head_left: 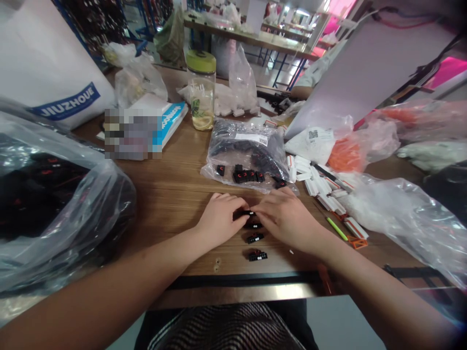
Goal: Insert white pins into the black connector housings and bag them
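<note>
My left hand (219, 218) and my right hand (286, 216) meet over the wooden table (171, 189), fingers curled together around a small black connector (245, 214) with a red mark. Just below them lie three similar black connectors in a column (255, 238), the lowest (257, 255) near the table's front edge. A clear bag of black connectors (248, 153) sits just beyond my hands, with several loose ones (248, 176) spilled at its mouth.
A large plastic bag of dark parts (54, 194) fills the left. White connectors (321, 187), a green pen (337, 228), an orange clip (357, 241) and more bags (401, 214) lie right. A lidded jar (202, 90) and a white board (365, 68) stand behind.
</note>
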The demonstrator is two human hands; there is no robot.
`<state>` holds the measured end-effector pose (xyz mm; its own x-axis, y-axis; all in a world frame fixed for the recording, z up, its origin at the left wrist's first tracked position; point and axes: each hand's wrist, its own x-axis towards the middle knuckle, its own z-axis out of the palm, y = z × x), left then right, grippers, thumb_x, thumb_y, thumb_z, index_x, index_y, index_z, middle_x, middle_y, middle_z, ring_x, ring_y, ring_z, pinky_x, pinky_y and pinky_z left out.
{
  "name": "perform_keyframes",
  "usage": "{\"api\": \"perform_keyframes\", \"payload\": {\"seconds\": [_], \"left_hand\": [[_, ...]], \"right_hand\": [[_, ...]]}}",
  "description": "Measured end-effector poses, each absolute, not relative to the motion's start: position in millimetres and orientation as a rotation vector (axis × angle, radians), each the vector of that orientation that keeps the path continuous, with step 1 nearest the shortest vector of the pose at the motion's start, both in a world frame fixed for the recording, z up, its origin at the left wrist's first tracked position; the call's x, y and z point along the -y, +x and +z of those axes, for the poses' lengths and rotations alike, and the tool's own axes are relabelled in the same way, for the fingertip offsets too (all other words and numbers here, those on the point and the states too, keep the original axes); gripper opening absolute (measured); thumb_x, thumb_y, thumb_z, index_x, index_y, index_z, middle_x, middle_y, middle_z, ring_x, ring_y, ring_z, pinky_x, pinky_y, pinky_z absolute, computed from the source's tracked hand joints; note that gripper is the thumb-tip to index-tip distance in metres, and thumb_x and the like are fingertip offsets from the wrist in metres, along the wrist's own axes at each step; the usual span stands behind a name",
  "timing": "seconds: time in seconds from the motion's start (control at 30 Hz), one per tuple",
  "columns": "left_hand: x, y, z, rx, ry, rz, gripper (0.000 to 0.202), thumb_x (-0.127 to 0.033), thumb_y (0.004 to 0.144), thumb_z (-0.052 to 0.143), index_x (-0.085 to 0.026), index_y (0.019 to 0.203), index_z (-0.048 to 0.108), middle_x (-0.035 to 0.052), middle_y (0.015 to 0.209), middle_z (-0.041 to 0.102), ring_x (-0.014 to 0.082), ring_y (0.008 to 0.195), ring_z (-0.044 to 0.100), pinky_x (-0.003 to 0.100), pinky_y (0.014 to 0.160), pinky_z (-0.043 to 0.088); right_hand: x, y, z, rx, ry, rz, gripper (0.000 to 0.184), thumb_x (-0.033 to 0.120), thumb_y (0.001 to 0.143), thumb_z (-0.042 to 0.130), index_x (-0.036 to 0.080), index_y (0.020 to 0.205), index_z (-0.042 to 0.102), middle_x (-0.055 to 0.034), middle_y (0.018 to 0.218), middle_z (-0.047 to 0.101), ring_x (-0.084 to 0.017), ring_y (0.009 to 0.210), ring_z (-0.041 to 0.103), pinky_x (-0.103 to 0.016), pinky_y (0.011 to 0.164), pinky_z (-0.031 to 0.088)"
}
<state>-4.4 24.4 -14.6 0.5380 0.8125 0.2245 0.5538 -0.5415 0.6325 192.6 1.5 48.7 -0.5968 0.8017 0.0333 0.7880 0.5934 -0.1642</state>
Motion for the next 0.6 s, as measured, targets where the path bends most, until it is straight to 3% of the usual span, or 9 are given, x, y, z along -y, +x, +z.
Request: {"api": "perform_keyframes", "payload": {"seconds": [0.3, 0.47, 0.6], "left_hand": [[-24.9, -4.7, -16.3, -1.101, 2.278, 0.696, 0.005, -0.021, 0.084, 0.070, -0.023, 0.087, 0.066, -0.0014, 0.086, 0.072, 0.0227, 0.086, 0.063, 0.041, 0.083, 0.040], [-23.7, -5.1, -14.8, -1.099, 2.263, 0.717, 0.006, -0.022, 0.084, 0.071, -0.023, 0.089, 0.067, -0.0022, 0.079, 0.069, 0.0215, 0.081, 0.062, 0.040, 0.082, 0.040], [-21.2, -4.9, -12.7, -1.081, 2.273, 0.728, 0.007, -0.021, 0.082, 0.072, -0.023, 0.086, 0.066, -0.0030, 0.077, 0.068, 0.0210, 0.080, 0.062, 0.040, 0.082, 0.039]], "right_hand": [[2.8, 187.4, 42.9, 2.761, -1.352, 0.097, 0.023, 0.022, 0.092, 0.052, 0.021, 0.079, 0.071, -0.0069, 0.084, 0.067, -0.022, 0.082, 0.055, -0.040, 0.079, 0.032], [-1.5, 201.3, 36.0, 2.583, -1.431, 0.322, 0.026, 0.020, 0.091, 0.053, 0.021, 0.106, 0.073, -0.0070, 0.095, 0.071, -0.022, 0.090, 0.060, -0.038, 0.084, 0.038], [-2.1, 209.3, 31.2, 2.574, -1.456, 0.463, 0.026, 0.017, 0.089, 0.053, 0.020, 0.103, 0.075, -0.0060, 0.091, 0.073, -0.019, 0.087, 0.062, -0.036, 0.085, 0.041]]}}
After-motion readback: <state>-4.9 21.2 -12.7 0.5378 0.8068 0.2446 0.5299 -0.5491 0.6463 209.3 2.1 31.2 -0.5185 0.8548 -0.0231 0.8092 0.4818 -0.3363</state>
